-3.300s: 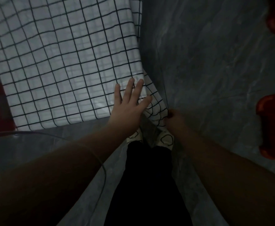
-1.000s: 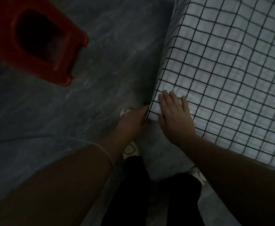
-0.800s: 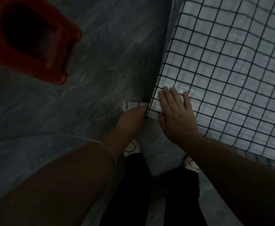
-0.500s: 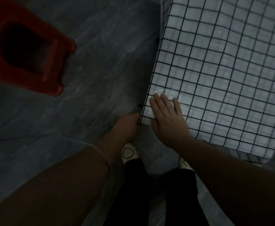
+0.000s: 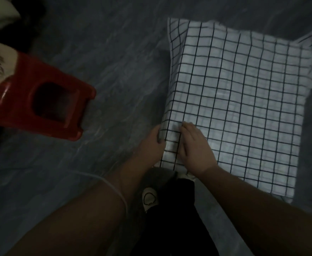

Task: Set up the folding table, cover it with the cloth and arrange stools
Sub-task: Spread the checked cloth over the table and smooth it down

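Smoothing the checked cloth (image 5: 243, 108) seems nearly done: the left hand (image 5: 151, 143) grips its lower-left edge, the right hand (image 5: 195, 148) lies flat on it; the red stool (image 5: 40, 100) at left awaits arranging.

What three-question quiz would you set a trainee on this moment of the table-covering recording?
1. Fill in: the red stool sits on the floor to the ___ of the cloth.
2. True or false: the right hand lies on top of the cloth.
3. What do the fingers of the left hand grip? A) the cloth's side edge B) the stool C) a cable

Key: 1 left; 2 true; 3 A
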Motion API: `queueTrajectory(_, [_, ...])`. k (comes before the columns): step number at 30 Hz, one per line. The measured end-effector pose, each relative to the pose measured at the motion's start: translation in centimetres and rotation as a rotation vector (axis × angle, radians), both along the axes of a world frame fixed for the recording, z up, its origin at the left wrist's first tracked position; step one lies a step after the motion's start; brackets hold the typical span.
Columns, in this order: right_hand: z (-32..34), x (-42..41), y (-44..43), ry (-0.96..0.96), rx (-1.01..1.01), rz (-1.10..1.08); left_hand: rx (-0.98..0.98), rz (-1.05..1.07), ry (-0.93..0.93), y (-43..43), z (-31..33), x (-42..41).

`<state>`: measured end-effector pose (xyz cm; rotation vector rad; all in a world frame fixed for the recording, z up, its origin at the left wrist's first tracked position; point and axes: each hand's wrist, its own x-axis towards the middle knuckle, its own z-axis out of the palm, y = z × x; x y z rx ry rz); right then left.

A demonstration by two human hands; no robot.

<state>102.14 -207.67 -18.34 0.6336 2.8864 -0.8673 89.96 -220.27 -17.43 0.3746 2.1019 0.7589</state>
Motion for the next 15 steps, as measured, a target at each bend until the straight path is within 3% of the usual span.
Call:
queueTrajectory(5, [-1.8,-3.5,4.2,-0.07,0.154,0.014,0.083,-0.016,0.189,5.7,-1.7,-1.4])
queueTrajectory(10, [-5.9,-6.5,7.1,-0.187,0.226,0.033,0.095,0.141,0.0,9.3,-4.0,-3.5])
queueTrajectory(15, [-7.1,-6.3,7.2,-0.217,0.235,0.064,0.057,0.169,-0.044,9.7,-5.3,-4.3])
